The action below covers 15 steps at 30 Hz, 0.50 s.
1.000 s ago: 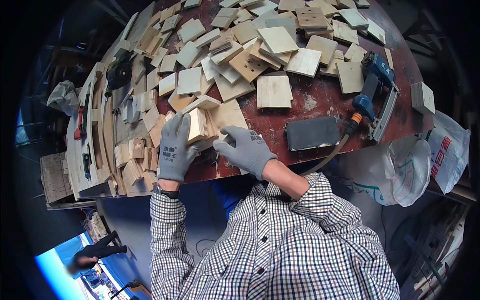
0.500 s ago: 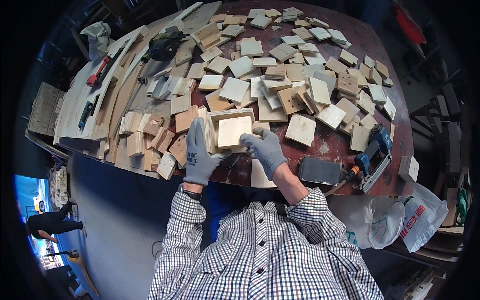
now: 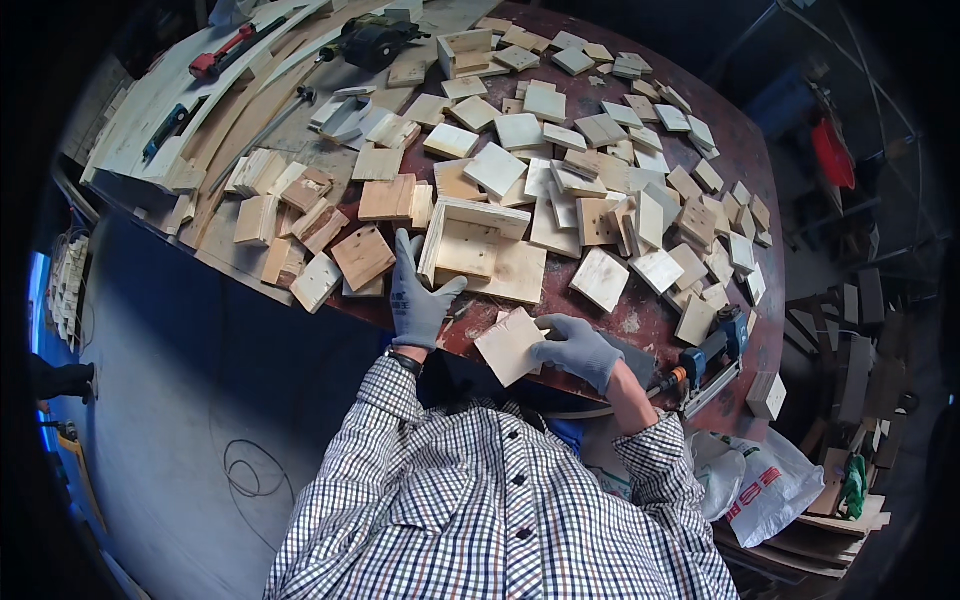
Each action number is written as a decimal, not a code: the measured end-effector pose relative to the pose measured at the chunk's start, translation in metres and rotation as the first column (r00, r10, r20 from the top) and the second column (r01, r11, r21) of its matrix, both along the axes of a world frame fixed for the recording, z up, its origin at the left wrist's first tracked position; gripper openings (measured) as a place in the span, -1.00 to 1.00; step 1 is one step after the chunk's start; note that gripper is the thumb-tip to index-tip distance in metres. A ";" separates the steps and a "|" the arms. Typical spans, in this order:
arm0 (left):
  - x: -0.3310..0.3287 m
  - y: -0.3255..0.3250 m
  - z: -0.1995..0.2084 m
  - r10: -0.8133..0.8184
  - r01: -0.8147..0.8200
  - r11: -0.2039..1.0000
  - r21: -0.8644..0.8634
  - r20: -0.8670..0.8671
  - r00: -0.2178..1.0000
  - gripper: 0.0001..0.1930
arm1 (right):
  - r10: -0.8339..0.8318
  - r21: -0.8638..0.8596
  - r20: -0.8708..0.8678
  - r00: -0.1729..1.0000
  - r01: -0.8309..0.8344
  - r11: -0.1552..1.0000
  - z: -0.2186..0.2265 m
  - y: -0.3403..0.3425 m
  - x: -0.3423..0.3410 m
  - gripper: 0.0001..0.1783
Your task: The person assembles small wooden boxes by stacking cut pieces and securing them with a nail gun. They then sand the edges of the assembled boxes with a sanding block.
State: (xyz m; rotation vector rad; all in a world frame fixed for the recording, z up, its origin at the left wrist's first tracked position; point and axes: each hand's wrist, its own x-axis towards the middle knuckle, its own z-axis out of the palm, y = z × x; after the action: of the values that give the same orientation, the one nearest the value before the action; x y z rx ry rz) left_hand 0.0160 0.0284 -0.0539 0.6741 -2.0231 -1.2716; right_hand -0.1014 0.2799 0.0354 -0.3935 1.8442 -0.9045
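Observation:
An open wooden box (image 3: 482, 222) of thin boards stands near the front edge of the table, its hollow side toward me. At its left wall is my gloved left hand (image 3: 420, 305), fingers stretched up and thumb spread apart, nothing held between them. Whether it touches the box is hard to tell. My gloved right hand (image 3: 578, 350) pinches a square wooden board (image 3: 510, 345) by its right edge, tilted, over the front edge of the table. Beneath and right of the box lies a flat wooden board (image 3: 520, 270).
Many square wood pieces (image 3: 495, 170) lie scattered over the dark red table (image 3: 735, 160). A blue nail gun (image 3: 722, 350) lies at the right front. Small blocks (image 3: 318, 222) are stacked at left. A black power tool (image 3: 372, 42) and a red-handled tool (image 3: 222, 52) lie farther back.
My right hand has drawn the square board out from the box's opening, toward me and to the right. My left hand stays by the box. The whole view has shifted and turned slightly.

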 end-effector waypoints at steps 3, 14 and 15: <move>-0.002 -0.001 -0.002 -0.022 0.022 1.000 0.003 0.030 0.999 0.27 | 0.129 0.114 -0.175 0.976 -0.110 0.987 -0.010 0.002 -0.009 -0.21; -0.005 -0.006 -0.011 0.059 -0.041 0.987 -0.154 0.119 0.991 0.06 | -0.107 -0.009 0.122 0.987 0.109 0.994 0.003 0.003 -0.008 -0.46; -0.005 -0.006 -0.014 0.064 -0.044 0.983 -0.181 0.109 0.992 0.07 | -0.135 -0.028 0.147 0.980 0.140 0.990 0.005 0.003 -0.004 -0.46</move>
State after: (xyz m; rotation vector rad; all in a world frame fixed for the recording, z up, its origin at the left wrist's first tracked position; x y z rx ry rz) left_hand 0.0110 0.0221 -0.0675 0.7255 -2.1649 -1.0266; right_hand -0.1052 0.2831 0.0406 -0.2191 1.7387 -1.0364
